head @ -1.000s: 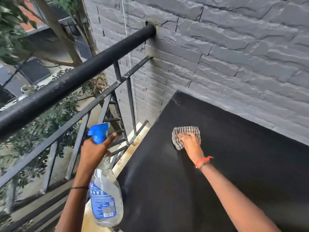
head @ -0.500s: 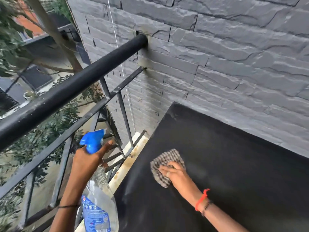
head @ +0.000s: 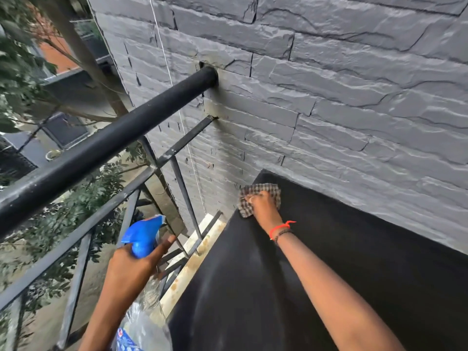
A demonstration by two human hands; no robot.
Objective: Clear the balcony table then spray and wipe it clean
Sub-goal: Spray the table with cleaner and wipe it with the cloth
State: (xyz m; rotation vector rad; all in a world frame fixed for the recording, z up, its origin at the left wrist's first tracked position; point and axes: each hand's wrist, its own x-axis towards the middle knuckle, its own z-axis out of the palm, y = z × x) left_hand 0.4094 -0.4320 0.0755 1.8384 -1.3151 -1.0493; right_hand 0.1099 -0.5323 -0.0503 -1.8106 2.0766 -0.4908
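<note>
Cloth sits at worktop far corner, right hand grip curled onto it to scrub, left hand grip wrapped round bottle off to the side, probably ready to respray.

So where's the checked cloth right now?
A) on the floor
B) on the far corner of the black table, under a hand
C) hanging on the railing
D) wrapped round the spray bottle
B: the right hand holds the cloth down on the table at its far corner beside the wall, while the left hand grips the spray bottle.
</note>
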